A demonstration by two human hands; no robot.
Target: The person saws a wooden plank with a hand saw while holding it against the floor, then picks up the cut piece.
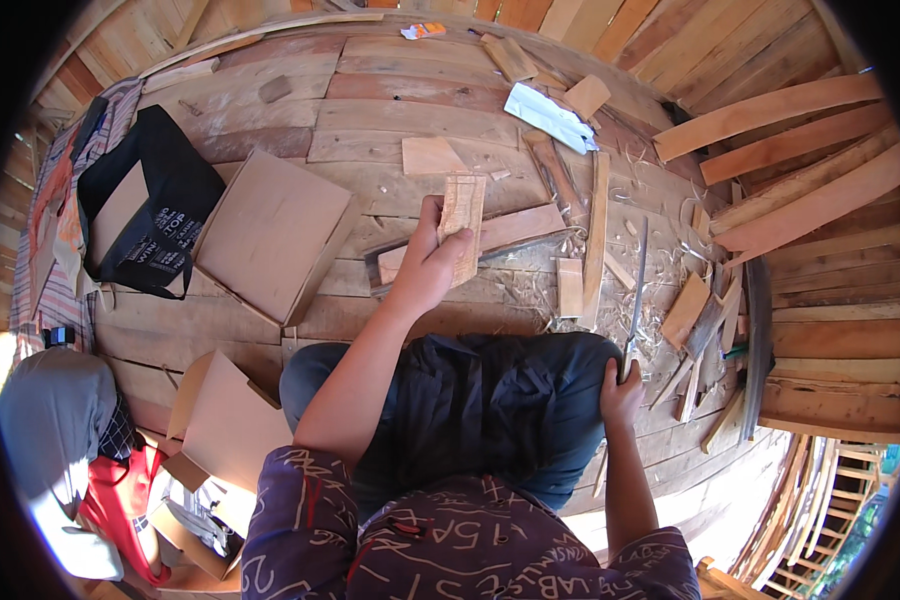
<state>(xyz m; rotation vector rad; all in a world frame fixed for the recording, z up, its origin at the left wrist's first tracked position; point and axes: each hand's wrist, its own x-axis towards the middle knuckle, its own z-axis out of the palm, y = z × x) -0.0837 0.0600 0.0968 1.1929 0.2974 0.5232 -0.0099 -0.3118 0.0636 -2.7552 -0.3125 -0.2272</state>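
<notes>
My left hand is closed round a small flat piece of wood, held up over the floor with faint lines on its face. Beside my right knee, my right hand grips the lower end of a long thin metal blade, which points away from me; I cannot make out its exact kind. Beneath the raised wood a longer plank lies on the floor. Between the two hands are wood shavings and a short wooden block.
A flat cardboard box and a black bag lie to the left. An open carton sits nearer, with another person's leg at the left edge. Wood offcuts and curved boards crowd the right.
</notes>
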